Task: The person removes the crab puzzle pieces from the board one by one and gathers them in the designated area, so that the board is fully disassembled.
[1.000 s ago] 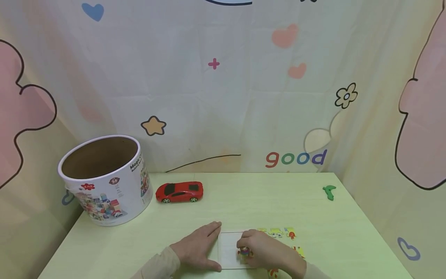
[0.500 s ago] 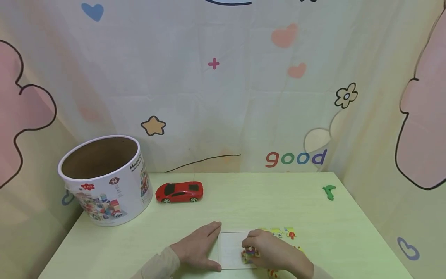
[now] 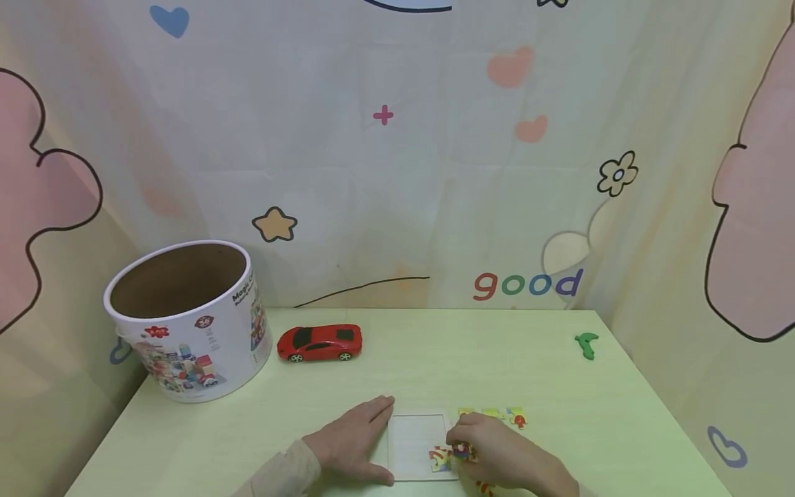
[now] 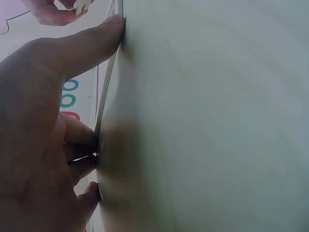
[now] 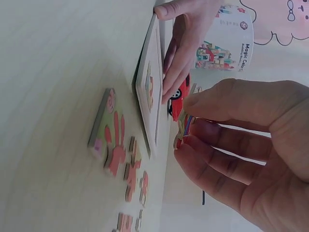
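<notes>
A white puzzle tray lies on the table, with one colourful puzzle piece inside its lower right corner. My left hand rests along the tray's left side, thumb and fingers spread and touching its edge. Over the tray's right edge, my right hand pinches another puzzle piece between thumb and fingertips. In the right wrist view this held piece is raised above the tray, seen nearly edge-on with red and blue on it. The left wrist view shows my left thumb and fingertips against the tray's rim.
Loose puzzle pieces lie right of the tray, partly hidden by my right hand. A red toy car and a large white bucket stand at the back left. A small green toy lies at the back right.
My right hand has moved right across the tray to its right edge, carrying the pinched piece. The piece in the tray's corner is now uncovered. My left hand has stayed still.
</notes>
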### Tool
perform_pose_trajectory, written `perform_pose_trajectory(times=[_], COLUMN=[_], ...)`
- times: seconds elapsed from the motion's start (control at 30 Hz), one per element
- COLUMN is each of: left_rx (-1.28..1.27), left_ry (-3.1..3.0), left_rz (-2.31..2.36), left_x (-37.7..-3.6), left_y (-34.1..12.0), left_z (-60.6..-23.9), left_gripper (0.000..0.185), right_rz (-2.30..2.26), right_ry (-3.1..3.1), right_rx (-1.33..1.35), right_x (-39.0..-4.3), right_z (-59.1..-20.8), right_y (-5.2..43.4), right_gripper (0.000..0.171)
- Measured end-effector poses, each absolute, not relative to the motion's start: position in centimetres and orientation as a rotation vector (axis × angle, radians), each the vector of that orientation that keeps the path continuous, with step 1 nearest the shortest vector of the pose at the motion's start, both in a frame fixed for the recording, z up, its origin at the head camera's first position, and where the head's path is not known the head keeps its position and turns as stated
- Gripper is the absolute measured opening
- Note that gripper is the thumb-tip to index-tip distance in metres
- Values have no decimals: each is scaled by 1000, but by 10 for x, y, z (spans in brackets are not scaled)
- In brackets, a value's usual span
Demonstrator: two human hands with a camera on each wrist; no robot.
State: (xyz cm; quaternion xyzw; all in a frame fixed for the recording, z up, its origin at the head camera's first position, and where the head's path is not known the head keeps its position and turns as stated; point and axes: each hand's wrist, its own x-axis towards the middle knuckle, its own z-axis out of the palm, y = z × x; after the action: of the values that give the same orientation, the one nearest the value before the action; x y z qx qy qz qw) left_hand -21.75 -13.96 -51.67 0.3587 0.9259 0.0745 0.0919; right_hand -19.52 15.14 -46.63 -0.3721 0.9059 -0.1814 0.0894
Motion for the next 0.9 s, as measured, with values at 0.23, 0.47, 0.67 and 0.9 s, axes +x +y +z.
perform_pose_trajectory(times=[0.23, 0.47, 0.67, 0.9], left_rx=[1071, 1087, 1093, 1087], left_ry=[2758, 2753, 2760, 2754], left_rz=[212, 228, 216, 226], left_x=[-217, -217, -218, -218], left_y=[-139, -140, -140, -140], left_z=[-519, -519, -518, -518], left_gripper=[109, 109, 108, 108], right_rz=[-517, -510, -545, -587], right_ry=[2684, 2656, 2671, 2673], right_rx=[-1066, -927, -935, -913], right_x=[-191, -186, -183, -182], right_z=[-465, -462, -465, -468], right_y=[161, 170, 177, 184], right_gripper=[20, 21, 22, 22])
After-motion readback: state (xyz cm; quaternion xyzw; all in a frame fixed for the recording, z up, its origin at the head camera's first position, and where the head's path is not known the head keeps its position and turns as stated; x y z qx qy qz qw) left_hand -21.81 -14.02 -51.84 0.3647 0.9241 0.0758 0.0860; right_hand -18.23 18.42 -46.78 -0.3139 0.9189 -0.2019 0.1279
